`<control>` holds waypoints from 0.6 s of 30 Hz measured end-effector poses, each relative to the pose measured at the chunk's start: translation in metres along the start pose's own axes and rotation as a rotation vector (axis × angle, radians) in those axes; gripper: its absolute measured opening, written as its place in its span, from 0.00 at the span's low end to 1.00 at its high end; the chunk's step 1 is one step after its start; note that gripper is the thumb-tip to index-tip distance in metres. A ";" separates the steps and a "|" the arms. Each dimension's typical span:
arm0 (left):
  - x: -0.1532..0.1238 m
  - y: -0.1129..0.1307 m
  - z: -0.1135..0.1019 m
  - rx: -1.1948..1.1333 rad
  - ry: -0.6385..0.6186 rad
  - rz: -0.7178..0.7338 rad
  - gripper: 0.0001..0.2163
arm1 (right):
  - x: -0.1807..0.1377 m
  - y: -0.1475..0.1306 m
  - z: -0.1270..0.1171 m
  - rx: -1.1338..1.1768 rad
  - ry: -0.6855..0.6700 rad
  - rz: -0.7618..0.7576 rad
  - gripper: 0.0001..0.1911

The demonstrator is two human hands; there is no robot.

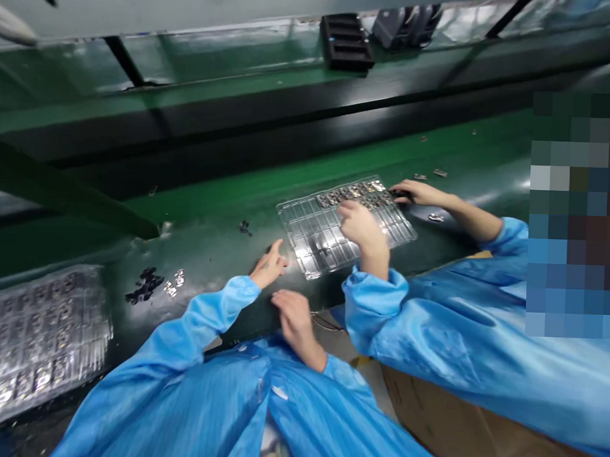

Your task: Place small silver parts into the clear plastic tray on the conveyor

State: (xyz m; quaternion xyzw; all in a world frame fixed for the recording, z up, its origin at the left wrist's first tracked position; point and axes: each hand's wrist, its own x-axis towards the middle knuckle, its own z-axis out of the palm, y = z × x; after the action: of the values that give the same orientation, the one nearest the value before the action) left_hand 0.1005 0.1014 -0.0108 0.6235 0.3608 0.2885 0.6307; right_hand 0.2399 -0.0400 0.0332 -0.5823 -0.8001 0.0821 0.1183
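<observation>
My left hand (268,264) rests on the green belt (211,185), fingers loosely stretched towards the near left corner of a clear plastic tray (309,235), holding nothing. At the belt's near edge, my right hand (293,313) lies palm down and empty, fingers flat. The tray's far rows hold small metal parts (356,191). A co-worker in a blue sleeve has one hand (360,225) on the middle of the tray and the other hand (419,192) at its far right corner.
Loose dark and shiny small parts (150,283) lie on the belt left of my hands. A filled clear tray (35,339) sits at the far left. A black tray (346,40) stands beyond the belt. A cardboard box (453,427) is at lower right.
</observation>
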 end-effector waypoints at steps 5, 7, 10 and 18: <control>-0.067 -0.078 -0.019 0.163 0.430 0.215 0.20 | 0.035 -0.061 0.067 0.162 -0.051 -0.035 0.09; -0.093 -0.109 -0.023 0.262 0.529 0.257 0.19 | 0.053 -0.068 0.088 0.138 -0.024 0.040 0.08; -0.117 -0.140 -0.023 0.436 0.588 0.333 0.18 | 0.068 -0.068 0.107 0.068 -0.032 0.025 0.05; -0.115 -0.144 -0.022 0.539 0.582 0.395 0.18 | 0.066 -0.073 0.096 0.019 -0.070 -0.064 0.20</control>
State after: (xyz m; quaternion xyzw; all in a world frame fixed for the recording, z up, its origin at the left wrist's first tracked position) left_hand 0.0047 0.0126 -0.1422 0.7156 0.4597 0.4624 0.2507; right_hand 0.1266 0.0012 -0.0325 -0.5519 -0.8212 0.1062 0.0983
